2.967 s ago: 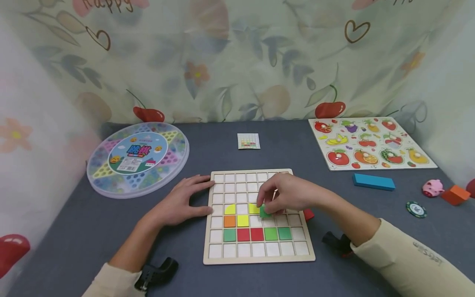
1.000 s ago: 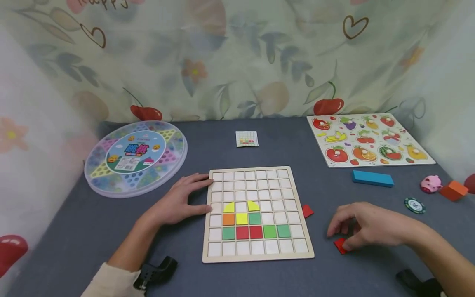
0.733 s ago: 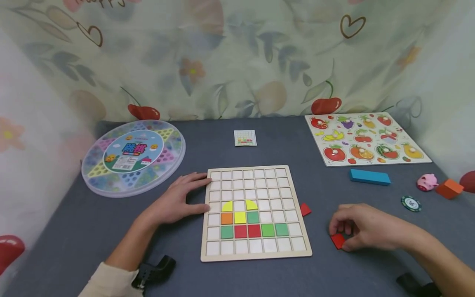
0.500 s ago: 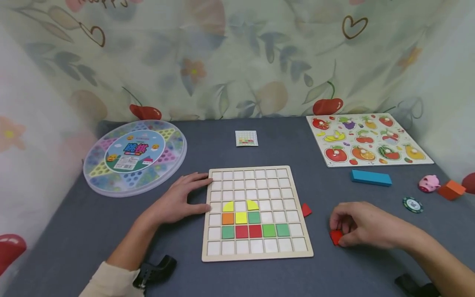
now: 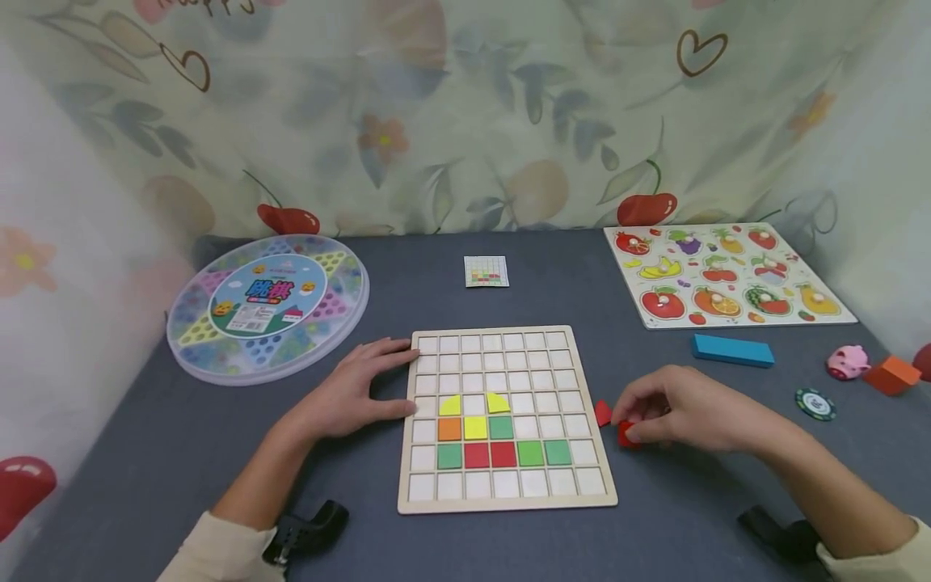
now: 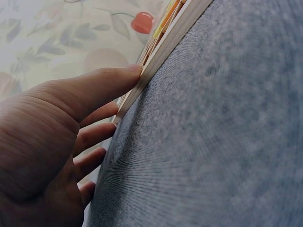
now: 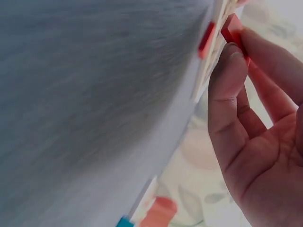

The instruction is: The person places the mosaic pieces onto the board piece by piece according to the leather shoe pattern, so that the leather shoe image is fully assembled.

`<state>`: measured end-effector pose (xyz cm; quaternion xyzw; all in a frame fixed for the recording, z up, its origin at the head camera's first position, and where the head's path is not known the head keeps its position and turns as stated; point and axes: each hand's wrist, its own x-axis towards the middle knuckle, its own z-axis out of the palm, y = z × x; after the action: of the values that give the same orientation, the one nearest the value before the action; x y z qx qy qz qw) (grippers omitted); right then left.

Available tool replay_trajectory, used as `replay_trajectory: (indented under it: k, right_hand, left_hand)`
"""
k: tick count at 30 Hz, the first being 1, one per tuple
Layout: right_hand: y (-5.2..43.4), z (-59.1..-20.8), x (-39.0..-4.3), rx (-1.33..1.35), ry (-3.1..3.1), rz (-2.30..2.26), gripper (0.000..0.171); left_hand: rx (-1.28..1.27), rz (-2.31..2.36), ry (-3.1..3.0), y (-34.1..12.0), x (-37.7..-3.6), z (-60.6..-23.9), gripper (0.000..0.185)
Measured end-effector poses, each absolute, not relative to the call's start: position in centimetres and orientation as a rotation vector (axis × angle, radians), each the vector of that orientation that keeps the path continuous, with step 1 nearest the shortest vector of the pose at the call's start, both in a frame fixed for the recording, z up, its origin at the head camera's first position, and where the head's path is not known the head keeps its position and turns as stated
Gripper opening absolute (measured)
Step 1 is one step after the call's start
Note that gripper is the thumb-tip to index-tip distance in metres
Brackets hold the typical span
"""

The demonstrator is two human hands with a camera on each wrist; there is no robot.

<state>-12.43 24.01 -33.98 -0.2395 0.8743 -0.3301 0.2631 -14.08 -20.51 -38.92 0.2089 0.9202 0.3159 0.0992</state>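
Observation:
A wooden grid board (image 5: 507, 501) lies in the middle of the table, with several coloured tiles in its lower cells: yellow quarter-rounds, an orange tile (image 5: 449, 428), a yellow square, red squares and green squares. My left hand (image 5: 352, 394) rests at the board's left edge, fingers extended, its thumb touching the rim in the left wrist view. Between thumb and fingers, my right hand (image 5: 680, 410) pinches a red tile (image 7: 233, 30), raised just right of the board. Another red tile (image 5: 603, 413) lies against the board's right edge.
Behind the board stands a small pattern card (image 5: 486, 272). A round Chinese checkers box (image 5: 269, 311) is at left. Toward the right are a fruit puzzle board (image 5: 727, 276), a blue block (image 5: 733, 350), a poker chip (image 5: 815, 403), a pink pig (image 5: 848, 362) and an orange block (image 5: 891, 375).
A green tile now sits in the board below the right yellow quarter-round. My right hand moved right, picked up a red tile and came back left toward the board. My left hand stayed put.

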Motion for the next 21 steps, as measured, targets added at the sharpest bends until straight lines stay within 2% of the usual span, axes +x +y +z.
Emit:
replay_trajectory:
  k: [6,13,21]
  right_hand:
    - [20.0,-33.2,-13.5,-0.654,2.37,-0.924,0.018]
    - [15.8,-33.6,-14.7,-0.727,2.37,-0.892,0.006]
    - [13.1,-34.3,-15.2,-0.82,2.354,-0.845,0.007]
  left_hand:
    - [0.632,0.934,2.718,-20.5,-14.1,-39.0,0.073]
    - [0.627,0.927,2.713,-20.5,-14.2,-39.0,0.073]
    - [0.625,0.92,2.715,-20.6,-14.2,-39.0,0.073]
